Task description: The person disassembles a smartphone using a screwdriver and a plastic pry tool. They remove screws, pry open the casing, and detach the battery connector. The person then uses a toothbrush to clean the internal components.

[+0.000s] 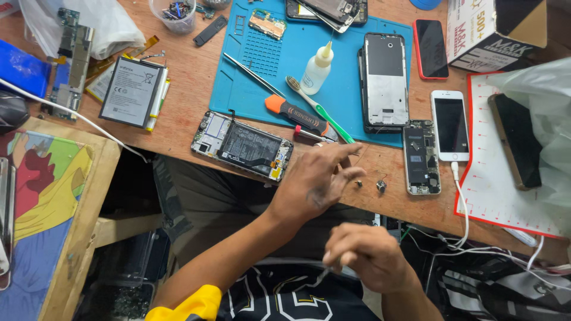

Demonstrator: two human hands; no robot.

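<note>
My left hand (315, 181) hovers at the near edge of the wooden bench, fingers pinched together close to a small metal part (381, 186) and a tiny screw (358, 183); whether it holds anything I cannot tell. My right hand (366, 254) is lower, above my lap, closed on thin metal tweezers (324, 274). An opened phone (242, 145) with its black battery showing lies just left of my left hand. An orange-and-black screwdriver (295, 115) and a green toothbrush (318, 109) lie on the blue mat (351, 101).
A phone frame (385, 80), a small glue bottle (316, 68), a bare phone body (420, 157), a white phone (450, 125) on a cable, a red-cased phone (430, 49), a loose battery (131, 90), a circuit board (71, 59), a cardboard box (493, 30), a parts cup (174, 13).
</note>
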